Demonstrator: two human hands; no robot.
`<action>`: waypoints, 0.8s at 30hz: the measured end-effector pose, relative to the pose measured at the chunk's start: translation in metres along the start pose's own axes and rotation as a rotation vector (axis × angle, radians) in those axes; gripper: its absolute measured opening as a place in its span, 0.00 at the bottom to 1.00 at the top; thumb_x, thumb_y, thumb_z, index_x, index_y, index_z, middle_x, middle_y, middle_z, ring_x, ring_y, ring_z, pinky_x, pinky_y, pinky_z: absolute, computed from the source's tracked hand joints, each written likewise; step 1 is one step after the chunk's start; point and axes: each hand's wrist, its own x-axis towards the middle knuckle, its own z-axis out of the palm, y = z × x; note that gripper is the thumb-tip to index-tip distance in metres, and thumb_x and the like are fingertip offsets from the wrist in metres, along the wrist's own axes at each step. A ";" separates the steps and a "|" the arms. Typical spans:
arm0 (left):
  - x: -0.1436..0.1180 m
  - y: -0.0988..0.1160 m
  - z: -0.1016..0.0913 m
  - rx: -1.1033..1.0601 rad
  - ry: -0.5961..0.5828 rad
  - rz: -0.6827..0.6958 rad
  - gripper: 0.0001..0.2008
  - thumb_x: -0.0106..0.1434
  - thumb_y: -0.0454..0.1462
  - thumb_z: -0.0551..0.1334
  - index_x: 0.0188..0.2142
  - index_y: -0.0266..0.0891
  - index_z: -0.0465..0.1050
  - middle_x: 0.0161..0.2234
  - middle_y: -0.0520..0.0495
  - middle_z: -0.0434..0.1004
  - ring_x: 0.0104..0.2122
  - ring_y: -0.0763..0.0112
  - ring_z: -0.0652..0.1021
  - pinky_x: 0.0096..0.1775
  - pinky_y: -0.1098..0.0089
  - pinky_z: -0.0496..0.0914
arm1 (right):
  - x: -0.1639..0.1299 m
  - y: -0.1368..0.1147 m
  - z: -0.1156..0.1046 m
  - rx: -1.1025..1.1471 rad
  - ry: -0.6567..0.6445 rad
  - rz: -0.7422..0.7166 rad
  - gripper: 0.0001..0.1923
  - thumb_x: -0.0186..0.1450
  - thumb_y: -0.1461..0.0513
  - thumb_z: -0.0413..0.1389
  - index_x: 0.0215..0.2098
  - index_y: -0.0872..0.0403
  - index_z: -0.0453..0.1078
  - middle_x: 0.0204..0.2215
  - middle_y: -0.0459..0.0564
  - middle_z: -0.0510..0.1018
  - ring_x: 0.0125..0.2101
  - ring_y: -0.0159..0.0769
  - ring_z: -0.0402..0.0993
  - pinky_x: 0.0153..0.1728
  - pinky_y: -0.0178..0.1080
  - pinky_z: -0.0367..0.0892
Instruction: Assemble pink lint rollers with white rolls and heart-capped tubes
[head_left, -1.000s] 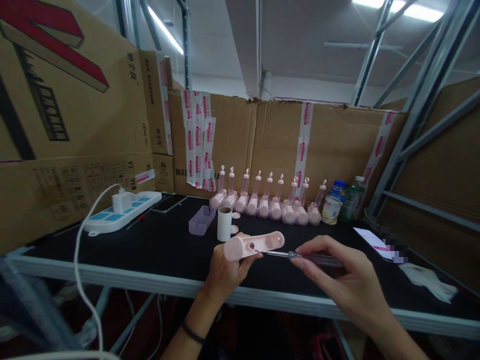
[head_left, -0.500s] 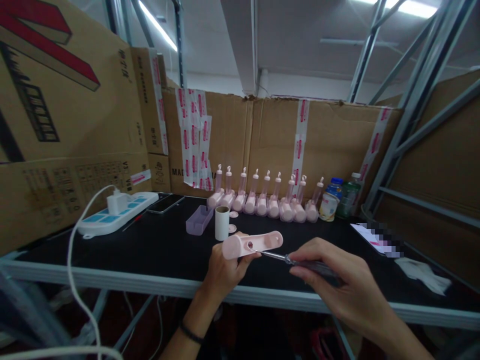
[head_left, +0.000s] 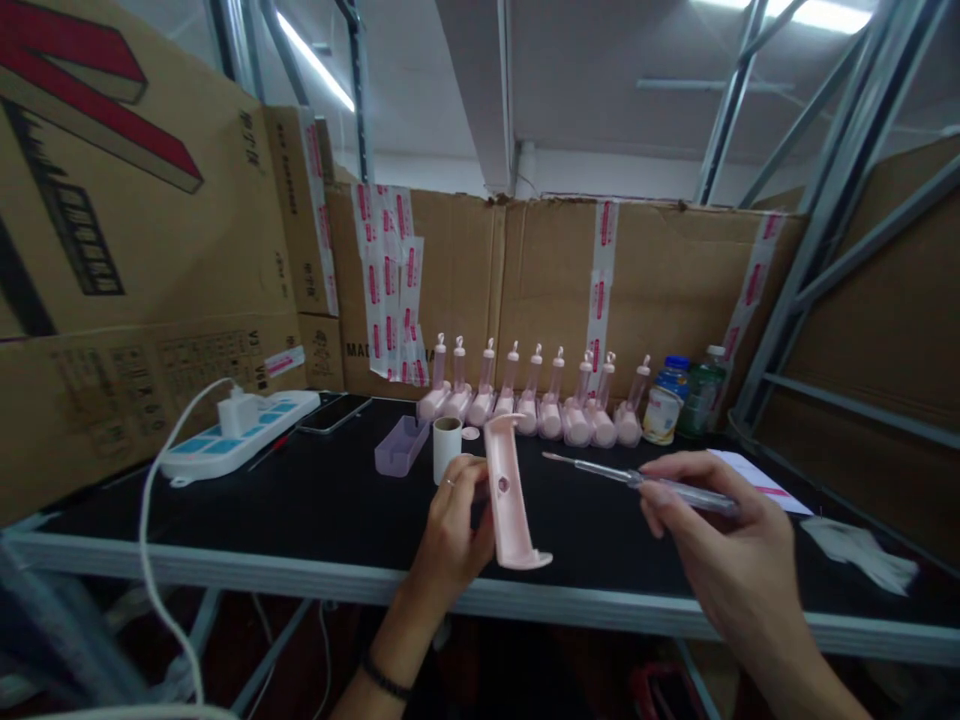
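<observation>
My left hand [head_left: 454, 525] grips a pale pink plastic holder [head_left: 513, 515] from behind. The holder stands nearly upright, its hollow side facing me, with a lipped end at top and bottom and a small dark hole midway. In my right hand [head_left: 720, 530] is a screwdriver [head_left: 619, 472] with a clear handle, its tip pointing left and apart from the holder. Behind my left hand stands a white cardboard tube [head_left: 447, 450], with a translucent purple tray [head_left: 401, 447] to its left. A small pink disc [head_left: 470, 434] lies beside the tube.
Along the back cardboard wall [head_left: 480, 290] runs a row of assembled pink holders [head_left: 551, 415] with upright tubes. Two bottles [head_left: 664, 402] stand to their right. A power strip [head_left: 240, 440] and a phone [head_left: 334, 412] lie left; white paper [head_left: 757, 480] and a crumpled tissue [head_left: 862, 550] lie right.
The screwdriver has come out of the holder's hole and moved right with my right hand. My left hand has turned the holder from lying sideways to nearly upright.
</observation>
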 end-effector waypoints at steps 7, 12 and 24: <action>-0.005 -0.002 0.000 0.028 -0.037 -0.030 0.16 0.67 0.34 0.61 0.54 0.38 0.66 0.49 0.36 0.79 0.44 0.57 0.82 0.42 0.63 0.77 | 0.006 0.008 0.012 0.242 0.017 0.136 0.10 0.65 0.56 0.67 0.38 0.54 0.77 0.21 0.41 0.71 0.22 0.27 0.67 0.24 0.31 0.60; 0.000 0.001 -0.007 -0.037 -0.125 0.029 0.19 0.69 0.36 0.59 0.58 0.38 0.67 0.56 0.35 0.76 0.57 0.50 0.76 0.56 0.51 0.70 | 0.013 0.006 0.025 0.304 -0.065 0.002 0.10 0.72 0.54 0.60 0.40 0.52 0.76 0.28 0.45 0.75 0.27 0.30 0.73 0.29 0.33 0.68; 0.008 0.004 -0.001 -0.118 -0.144 0.047 0.04 0.70 0.36 0.61 0.42 0.41 0.74 0.39 0.45 0.80 0.41 0.62 0.80 0.54 0.59 0.70 | 0.038 0.010 0.081 0.782 -0.031 -0.059 0.15 0.77 0.53 0.48 0.35 0.51 0.62 0.28 0.45 0.76 0.24 0.33 0.78 0.18 0.32 0.72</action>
